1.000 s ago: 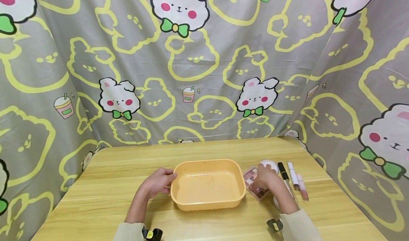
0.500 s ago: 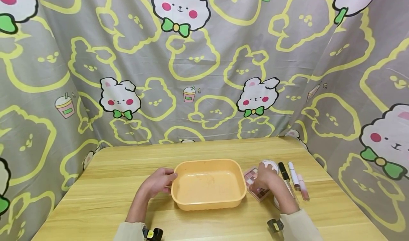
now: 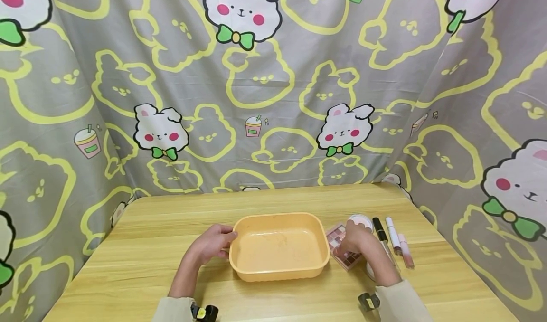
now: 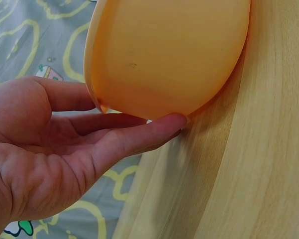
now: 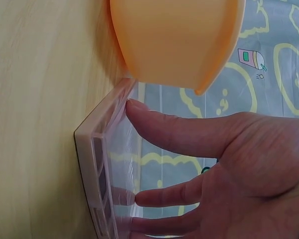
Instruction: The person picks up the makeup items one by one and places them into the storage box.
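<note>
My left hand (image 3: 211,243) holds the left end of a yellow plastic basin (image 3: 279,272). In the left wrist view one finger reaches over the rim, and the thumb (image 4: 154,129) presses low on the outer wall of the basin (image 4: 174,55). To the right of the basin, my right hand (image 3: 356,239) rests on an eyeshadow palette (image 3: 350,261) that lies flat on the table. Seen from the right wrist, thumb and fingers are fairly straight, their tips on the clear lid of the palette (image 5: 120,149). That hand partly covers the palette.
A round white case (image 3: 361,220) lies just beyond the right hand. Right of it are a black-capped tube (image 3: 378,228), a white-capped lip gloss tube (image 3: 391,232) and a pink lip gloss tube (image 3: 406,253). Another round item (image 3: 370,272) is mostly hidden under the right wrist. Patterned curtains surround the table.
</note>
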Available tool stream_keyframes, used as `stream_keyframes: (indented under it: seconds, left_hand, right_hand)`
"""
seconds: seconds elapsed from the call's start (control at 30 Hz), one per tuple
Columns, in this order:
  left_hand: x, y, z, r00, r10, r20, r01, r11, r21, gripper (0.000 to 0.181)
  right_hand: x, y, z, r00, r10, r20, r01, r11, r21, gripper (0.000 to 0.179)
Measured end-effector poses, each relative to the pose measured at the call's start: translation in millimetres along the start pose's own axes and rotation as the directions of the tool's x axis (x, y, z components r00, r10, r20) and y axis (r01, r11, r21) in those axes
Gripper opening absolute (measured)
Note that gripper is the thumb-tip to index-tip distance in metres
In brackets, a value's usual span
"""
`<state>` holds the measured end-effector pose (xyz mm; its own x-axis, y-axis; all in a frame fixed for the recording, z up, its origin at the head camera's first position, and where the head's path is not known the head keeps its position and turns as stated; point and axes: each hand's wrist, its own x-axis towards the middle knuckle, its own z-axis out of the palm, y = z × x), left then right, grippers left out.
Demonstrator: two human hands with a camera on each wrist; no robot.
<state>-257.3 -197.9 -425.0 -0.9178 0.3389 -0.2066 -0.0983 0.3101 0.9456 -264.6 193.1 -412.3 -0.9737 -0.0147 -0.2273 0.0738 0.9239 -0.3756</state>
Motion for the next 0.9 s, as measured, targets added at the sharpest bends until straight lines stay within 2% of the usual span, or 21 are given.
stream_keyframes:
  seconds: [0.2,0.33,0.47,0.67,0.9]
  left_hand:
    - [-0.4,0.1,0.2,1.000,0.001,-0.002,-0.001,1.000,0.004,0.039]
    - [-0.3,-0.3,-0.1,1.000,0.007,0.004,-0.007,1.000,0.001,0.039]
    - [-0.1,-0.9,-0.1,1.000,0.012,0.004,-0.012,1.000,0.004,0.038]
    - [-0.4,-0.6,0.3,1.000,0.005,-0.001,-0.005,1.000,0.004,0.038]
    - [-0.9,-0.5,0.3,1.000,0.001,-0.002,-0.001,1.000,0.007,0.039]
  right_hand:
    - [-0.1,-0.3,-0.2,0.999,-0.003,0.043,0.002,0.999,0.039,0.091]
    - [-0.8,-0.4,-0.4,0.999,-0.007,0.041,0.006,0.999,0.046,0.090]
    - [-1.1,-0.4,-0.3,0.999,-0.008,0.039,0.006,0.999,0.036,0.095]
    - [-1.2,-0.3,0.9,1.000,-0.006,0.021,0.005,0.999,0.036,0.093]
    - [-0.4,-1.4,0.4,0.999,0.005,-0.044,-0.005,1.000,-0.007,0.094]
